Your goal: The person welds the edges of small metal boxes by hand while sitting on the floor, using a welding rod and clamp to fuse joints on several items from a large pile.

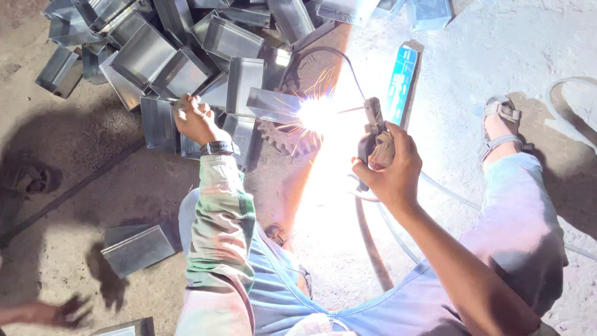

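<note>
My right hand [392, 171] grips a welding electrode holder [373, 127] whose rod points left into a bright white arc [316, 113] throwing sparks. The arc sits on the edge of a folded sheet-metal piece [268, 104] lying over a toothed gear [285, 140]. My left hand [196, 119], with a watch on the wrist, rests on grey metal pieces [163, 127] to the left of the arc, its fingers curled over one edge.
A heap of grey folded metal boxes [186, 43] fills the top left. A blue electrode packet [401, 78] lies beyond the holder. Cables [373, 242] run under my arm. My sandalled foot [500, 124] is at right. Another person's hand [59, 311] is at bottom left, near a loose box [138, 249].
</note>
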